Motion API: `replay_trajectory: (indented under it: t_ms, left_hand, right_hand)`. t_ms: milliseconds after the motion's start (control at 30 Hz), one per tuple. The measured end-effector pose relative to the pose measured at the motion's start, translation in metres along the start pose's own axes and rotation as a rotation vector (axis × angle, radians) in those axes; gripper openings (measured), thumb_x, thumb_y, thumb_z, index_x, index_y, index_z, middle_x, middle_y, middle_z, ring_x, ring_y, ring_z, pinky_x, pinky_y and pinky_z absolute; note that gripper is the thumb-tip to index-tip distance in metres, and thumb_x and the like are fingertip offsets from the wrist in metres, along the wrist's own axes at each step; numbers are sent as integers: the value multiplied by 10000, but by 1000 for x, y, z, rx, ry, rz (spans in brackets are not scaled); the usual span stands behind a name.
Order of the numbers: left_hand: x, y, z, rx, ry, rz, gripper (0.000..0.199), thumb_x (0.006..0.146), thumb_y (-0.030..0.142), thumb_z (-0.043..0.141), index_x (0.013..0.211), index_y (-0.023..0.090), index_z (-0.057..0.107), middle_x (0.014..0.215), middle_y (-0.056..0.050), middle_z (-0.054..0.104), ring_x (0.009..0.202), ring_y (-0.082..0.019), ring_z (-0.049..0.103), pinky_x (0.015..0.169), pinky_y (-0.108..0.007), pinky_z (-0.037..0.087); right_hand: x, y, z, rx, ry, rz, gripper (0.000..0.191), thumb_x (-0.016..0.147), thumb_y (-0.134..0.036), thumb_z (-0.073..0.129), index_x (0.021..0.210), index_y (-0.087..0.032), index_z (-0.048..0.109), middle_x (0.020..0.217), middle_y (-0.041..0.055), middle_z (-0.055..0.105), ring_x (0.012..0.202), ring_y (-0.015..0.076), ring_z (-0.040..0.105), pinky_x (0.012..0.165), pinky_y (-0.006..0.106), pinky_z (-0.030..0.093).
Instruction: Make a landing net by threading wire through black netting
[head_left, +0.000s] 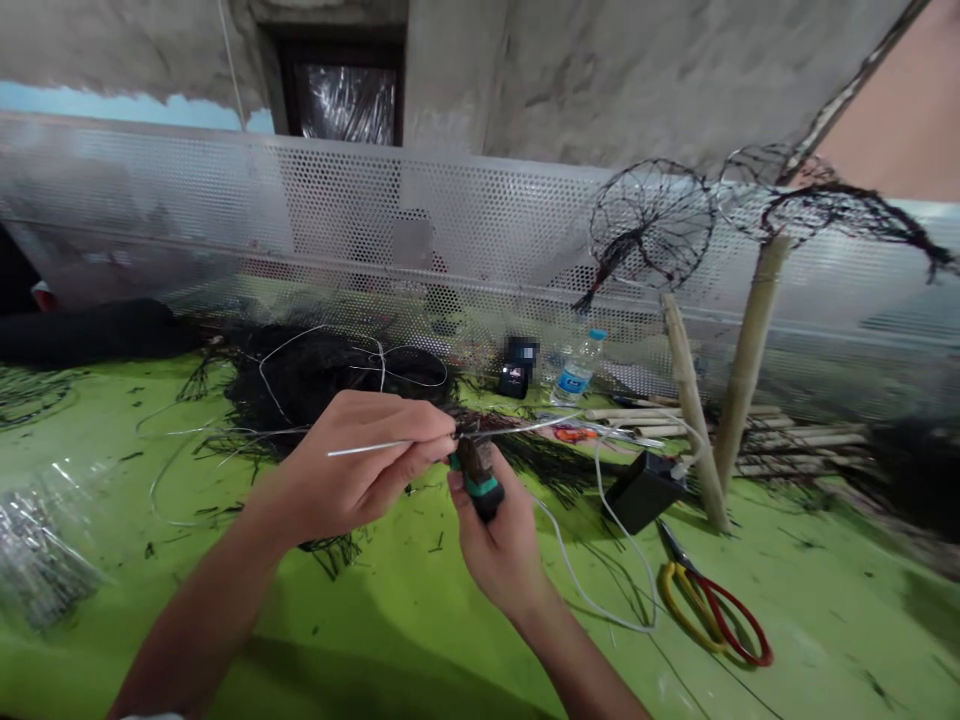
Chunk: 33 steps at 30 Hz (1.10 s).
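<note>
In the middle of the view, my left hand pinches a thin silver wire between thumb and fingers. One end of the wire points left past my knuckles, and a longer stretch runs out to the right. Beside it, my right hand is wrapped around pliers with black and green handles. The dark jaws of the pliers meet the wire right at my left fingertips. Whether the jaws are fully closed on it is hard to make out. Behind my hands lies a heap of black fibres with loose wire loops over it.
Scissors with red and yellow handles lie at the right, near a black box with a white cable. A water bottle, bamboo posts holding black mesh rounds, and a perforated metal panel stand behind.
</note>
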<state>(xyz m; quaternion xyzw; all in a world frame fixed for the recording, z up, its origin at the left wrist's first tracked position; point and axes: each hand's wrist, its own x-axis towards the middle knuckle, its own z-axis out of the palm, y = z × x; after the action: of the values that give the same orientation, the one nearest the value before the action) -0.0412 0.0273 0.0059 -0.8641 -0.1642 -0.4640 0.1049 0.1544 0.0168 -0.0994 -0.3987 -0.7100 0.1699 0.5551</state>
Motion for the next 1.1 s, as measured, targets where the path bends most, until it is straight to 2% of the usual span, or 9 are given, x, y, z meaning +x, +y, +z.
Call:
replay_trajectory:
  t_ms: [167,333,400,600,700,800,933,1000,1100]
  left_hand:
    - [1,3,4,-22,-4,38,149,1085,185,480,1006,160,604,840,-19,740,763,-116,683,718,-227,520]
    - [2,0,2,88,49,-27,195,1083,179,464,959,169,614,790,-2,735,650,-105,646,648,-238,493]
    - [0,-8,1,261,57,-52,206,1081,186,467,941,172,618,775,0,737,626,-113,645,633,-258,477]
    - [-3,-30,2,512,96,35,133,1076,209,522,972,180,601,800,13,752,652,-124,681,629,-269,478]
    - [-1,-23,3,489,60,78,97,1053,176,561,959,196,571,772,27,727,623,-116,653,615,-272,465]
    - [0,-11,1,463,60,120,90,1039,160,575,972,213,548,720,43,688,583,-110,617,575,-279,429]
    - [0,0,-1,457,67,162,93,1018,138,598,1007,211,541,696,45,656,585,-113,613,547,-284,410]
    - [-1,1,-1,465,90,187,85,1003,129,611,1019,195,560,700,34,647,596,-118,611,551,-286,421]
    - [-4,0,0,447,150,219,110,969,82,607,1031,170,588,699,19,627,624,-130,610,584,-288,453]
  right_hand:
    - [-1,6,3,-37,42,-5,306,1007,-255,597,1309,-278,642,1071,54,733,909,199,675,825,307,539]
    - [5,1,-3,-128,-18,0,265,1014,-314,568,1248,-212,641,959,70,723,808,198,651,694,299,483]
    - [12,-2,-14,-198,-162,69,233,1016,-365,555,1128,-188,657,856,68,710,713,191,620,598,290,426]
    - [26,26,-53,-127,-948,292,226,868,-241,721,649,-195,693,528,-30,649,425,115,564,423,214,357]
    - [25,46,-50,-62,-1067,255,237,694,-177,863,534,-207,692,441,-78,582,360,89,504,371,194,305]
    - [28,38,-41,-70,-871,200,99,820,-211,783,723,-226,774,652,-34,714,549,111,608,496,208,429]
    - [38,-20,-39,246,-273,45,131,966,-344,672,1009,-244,747,946,28,734,836,158,677,753,306,572]
    - [44,-54,-40,563,-212,111,185,1011,-386,598,1063,-252,714,892,18,695,743,141,657,660,287,568]
    - [51,-89,-34,840,-305,285,183,1013,-372,553,976,-233,667,798,4,628,638,123,624,540,248,518]
